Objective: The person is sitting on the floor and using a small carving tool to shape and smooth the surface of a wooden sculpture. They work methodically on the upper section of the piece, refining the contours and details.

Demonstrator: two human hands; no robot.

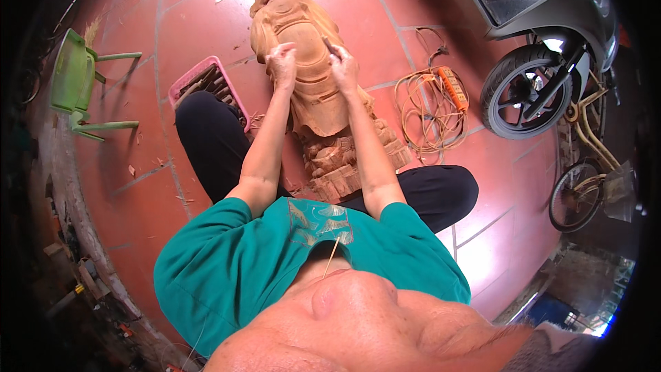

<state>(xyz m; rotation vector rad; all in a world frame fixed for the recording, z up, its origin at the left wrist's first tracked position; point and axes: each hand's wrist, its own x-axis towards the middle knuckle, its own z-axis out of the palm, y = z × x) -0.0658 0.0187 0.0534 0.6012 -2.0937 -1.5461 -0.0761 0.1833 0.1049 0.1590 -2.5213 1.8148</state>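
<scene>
A carved wooden statue [320,100] lies lengthwise on the tiled floor in front of me, its base between my bent legs and its narrow top pointing away. My left hand [281,67] is at the left side of the carved body, fingers curled in; whatever they may grip is too small to tell. Over the right side of the body, my right hand [343,71] is closed round a short, dark, stick-like tool [327,43], its tip pointing up and left. The tool's exact kind does not show.
Left of the statue, a pink basket [231,87] holds several long tools. An orange power strip [452,88] and coiled cable [420,114] lie to the right, near a grey scooter [571,17]. A green plastic chair [72,76] stands far left. Wood chips dot the floor.
</scene>
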